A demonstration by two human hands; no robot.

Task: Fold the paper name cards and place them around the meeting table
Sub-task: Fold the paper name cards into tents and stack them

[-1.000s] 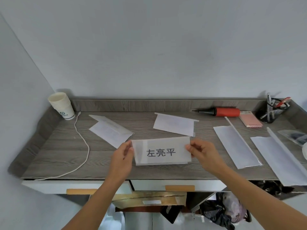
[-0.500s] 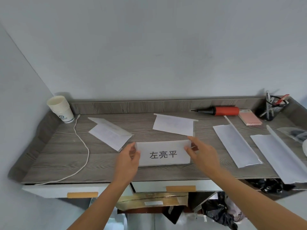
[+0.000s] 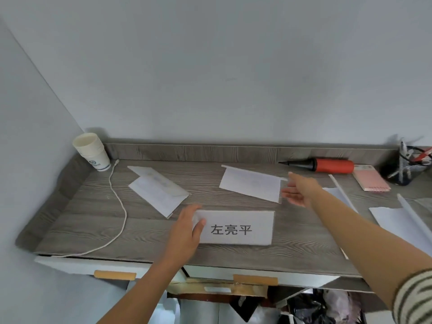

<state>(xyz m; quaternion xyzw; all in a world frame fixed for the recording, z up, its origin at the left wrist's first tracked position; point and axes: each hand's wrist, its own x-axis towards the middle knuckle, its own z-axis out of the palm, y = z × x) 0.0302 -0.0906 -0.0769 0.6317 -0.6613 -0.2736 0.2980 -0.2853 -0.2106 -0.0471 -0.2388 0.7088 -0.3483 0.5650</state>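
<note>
A folded white name card [image 3: 236,228] with three black printed characters stands on the grey wood table [image 3: 88,220] near its front edge. My left hand [image 3: 187,230] grips the card's left end, thumb on its front face. My right hand [image 3: 300,191] is open, fingers spread, stretched toward the right edge of a second folded card [image 3: 251,185] at the back middle, close to it but holding nothing. A third folded card [image 3: 159,190] lies at the back left. Two long unfolded sheets [image 3: 397,220] lie at the right, partly hidden by my right arm.
A stack of paper cups [image 3: 92,148] stands in the back left corner, with a white cable [image 3: 119,206] trailing to the front edge. A red and black hand pump [image 3: 327,164], a pink notepad [image 3: 370,180] and a pen holder [image 3: 406,167] sit at the back right. Drawers hang below.
The printed card has been set down on the table. My right hand let go of its right end and reached back and to the right toward the second card. My left hand stays on it.
</note>
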